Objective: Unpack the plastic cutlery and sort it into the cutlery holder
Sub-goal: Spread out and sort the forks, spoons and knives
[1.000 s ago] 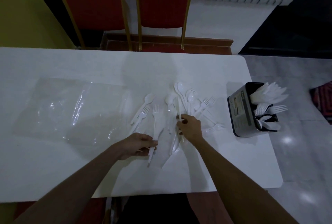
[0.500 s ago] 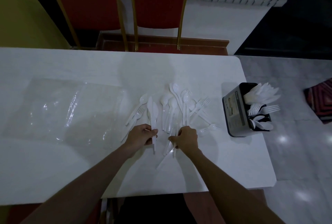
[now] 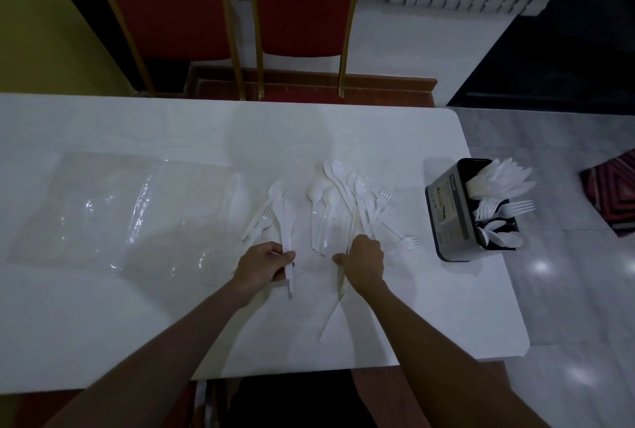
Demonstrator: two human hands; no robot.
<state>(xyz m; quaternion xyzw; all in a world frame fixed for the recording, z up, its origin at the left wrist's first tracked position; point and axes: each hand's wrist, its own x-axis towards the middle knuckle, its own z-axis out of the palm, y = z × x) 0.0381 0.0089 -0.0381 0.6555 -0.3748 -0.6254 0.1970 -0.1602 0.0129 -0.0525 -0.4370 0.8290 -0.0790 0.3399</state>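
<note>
1. Head view: the left hand (image 3: 266, 266) pinches white knives (image 3: 288, 218), blades pointing away from it.
2. The right hand (image 3: 365, 262) curls round thin white pieces (image 3: 342, 281); their kind is unclear.
3. Loose cutlery (image 3: 338, 194) lies just beyond both hands.
4. The holder (image 3: 448, 211), partly filled, stands right of the right hand; a bag (image 3: 113, 211) lies left of the left hand.

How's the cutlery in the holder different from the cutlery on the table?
The cutlery in the holder stands grouped by kind; the cutlery on the table lies flat, spoons and forks mixed. Nothing touches the holder's; the left hand and right hand grip pieces of the table's. Both are white plastic.
</note>
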